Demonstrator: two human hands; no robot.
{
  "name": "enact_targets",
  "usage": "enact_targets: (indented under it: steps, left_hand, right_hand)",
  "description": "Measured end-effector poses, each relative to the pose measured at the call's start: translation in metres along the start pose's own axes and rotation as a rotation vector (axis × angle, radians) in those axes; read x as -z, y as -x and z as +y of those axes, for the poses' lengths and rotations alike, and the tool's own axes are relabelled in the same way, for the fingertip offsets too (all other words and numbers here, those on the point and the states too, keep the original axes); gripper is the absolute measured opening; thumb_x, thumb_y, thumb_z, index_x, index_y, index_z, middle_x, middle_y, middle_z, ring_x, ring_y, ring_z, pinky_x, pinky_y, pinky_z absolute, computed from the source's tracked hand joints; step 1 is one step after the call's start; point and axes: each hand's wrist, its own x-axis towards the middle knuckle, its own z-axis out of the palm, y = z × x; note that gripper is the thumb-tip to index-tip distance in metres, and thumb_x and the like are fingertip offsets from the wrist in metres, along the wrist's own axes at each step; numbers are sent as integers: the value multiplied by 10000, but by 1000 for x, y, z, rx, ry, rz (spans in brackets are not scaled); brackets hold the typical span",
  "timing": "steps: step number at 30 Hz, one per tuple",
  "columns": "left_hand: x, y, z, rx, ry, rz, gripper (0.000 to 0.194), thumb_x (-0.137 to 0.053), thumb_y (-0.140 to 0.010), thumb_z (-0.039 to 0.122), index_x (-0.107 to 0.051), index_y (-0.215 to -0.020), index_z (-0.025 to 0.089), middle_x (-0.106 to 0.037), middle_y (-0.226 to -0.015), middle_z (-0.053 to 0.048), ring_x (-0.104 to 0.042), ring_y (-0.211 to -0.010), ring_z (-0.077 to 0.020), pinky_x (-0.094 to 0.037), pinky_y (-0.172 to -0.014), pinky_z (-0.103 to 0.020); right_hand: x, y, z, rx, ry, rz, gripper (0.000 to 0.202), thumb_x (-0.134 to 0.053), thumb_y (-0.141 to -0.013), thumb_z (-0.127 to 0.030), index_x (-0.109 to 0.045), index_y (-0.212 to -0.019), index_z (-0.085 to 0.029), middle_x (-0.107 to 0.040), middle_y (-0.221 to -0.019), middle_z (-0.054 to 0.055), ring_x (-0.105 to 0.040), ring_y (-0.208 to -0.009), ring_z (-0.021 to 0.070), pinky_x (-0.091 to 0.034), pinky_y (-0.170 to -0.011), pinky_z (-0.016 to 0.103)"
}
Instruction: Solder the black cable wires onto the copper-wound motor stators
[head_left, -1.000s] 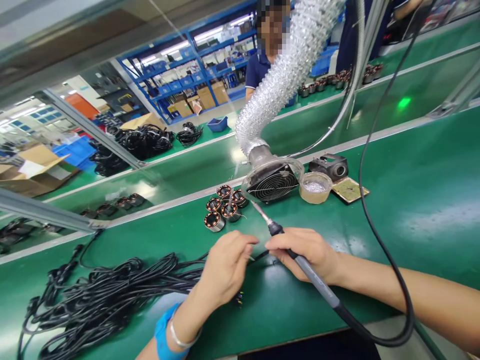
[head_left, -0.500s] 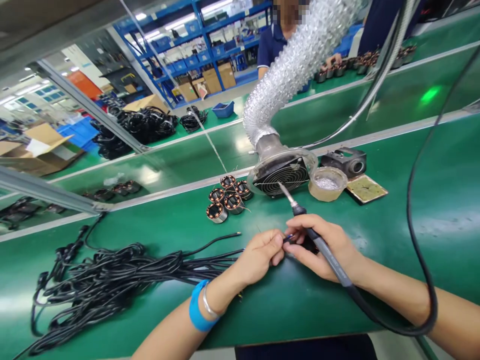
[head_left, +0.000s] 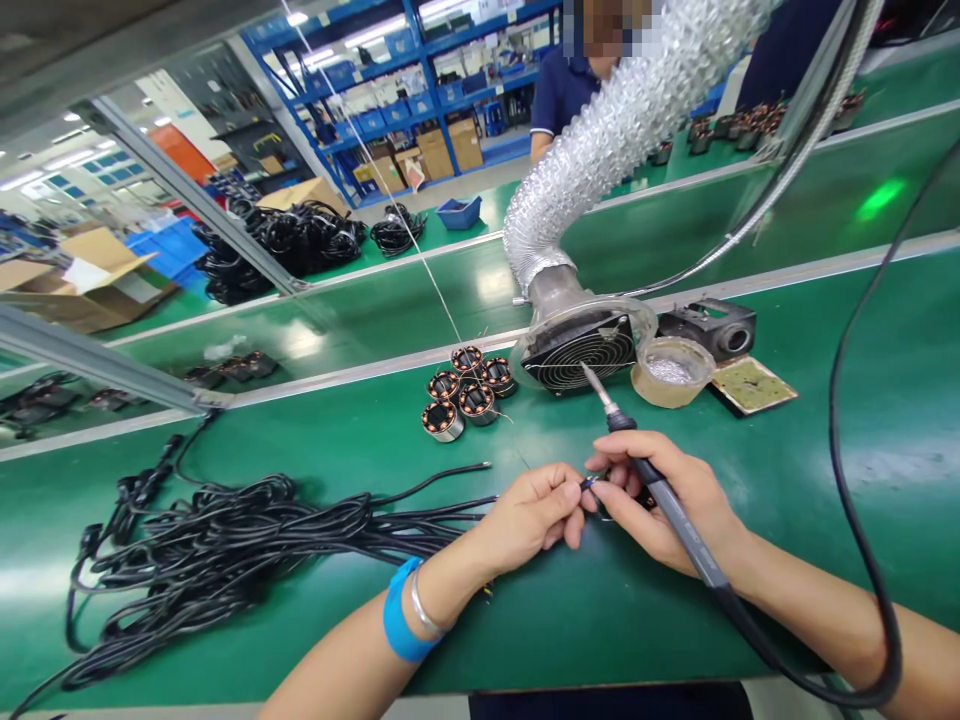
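My left hand (head_left: 546, 505), with a blue band and a silver bangle at the wrist, pinches the end of a dark cable (head_left: 587, 484). My right hand (head_left: 664, 500) holds a soldering iron (head_left: 670, 512) whose tip points up and left, in front of the round fan grille. Its thumb and fingers also meet at the cable end, beside a dark part mostly hidden under the palm. Several copper-wound rings (head_left: 477, 402) stand beyond my hands. A bundle of black cables (head_left: 247, 560) lies on the left of the green table (head_left: 600, 640).
A silver duct (head_left: 570, 190) ends in a fan hood (head_left: 581, 355). Right of it are a round tub (head_left: 673, 372), a dark metal holder (head_left: 712, 328) and a yellowish pad (head_left: 754, 385). The iron's cord loops at right. Another person (head_left: 559, 95) is behind the duct.
The whole view has shifted slightly, so things appear a little further right. Both hands remain together at the cable end, the iron still in my right hand.
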Motion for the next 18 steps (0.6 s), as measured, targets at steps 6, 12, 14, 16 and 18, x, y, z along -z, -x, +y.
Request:
enact_targets:
  steps: [6, 12, 14, 16, 18]
  left_hand:
    - [-2, 2, 1, -8, -50, 21, 535, -619, -836, 700, -515, -836, 176, -558, -547, 52, -304, -420, -61, -208, -446, -224]
    - [-2, 0, 2, 45, 24, 34, 550, -632, -805, 709, -537, -796, 167, -599, -560, 17, -334, -438, -66, -218, -470, -232]
    - [-4, 0, 2, 32, 24, 67, 542, -622, -823, 699, -549, -801, 163, -579, -555, 24, -312, -445, -66, -219, -480, -233]
    - [-6, 0, 1, -9, 15, 130, 517, -652, -821, 676, -536, -816, 172, -532, -548, 49, -306, -473, -71, -240, -505, -227]
    - [-6, 0, 0, -48, 15, 182, 510, -671, -814, 671, -514, -835, 186, -475, -548, 72, -323, -510, -82, -271, -541, -224]
  right_hand:
    - [2, 1, -3, -11, -17, -25, 340, -635, -880, -168, -545, -1203, -230, -699, -863, -3, -596, -573, 84, -524, -511, 175]
    - [0, 1, -5, -1, 7, -6, 280, -636, -905, -169, -556, -1164, -239, -707, -828, -17, -570, -521, 75, -501, -480, 173]
    - [0, 1, -6, 7, 46, 16, 279, -640, -911, -177, -560, -1169, -244, -706, -812, -23, -587, -534, 83, -501, -477, 176]
    - [-2, 3, -8, 14, 102, 50, 292, -641, -912, -174, -559, -1181, -252, -705, -796, -27, -604, -547, 95, -509, -483, 191]
    - [-6, 5, -11, 30, 151, 79, 295, -636, -907, -154, -562, -1172, -260, -702, -788, -29, -609, -545, 106, -523, -500, 214]
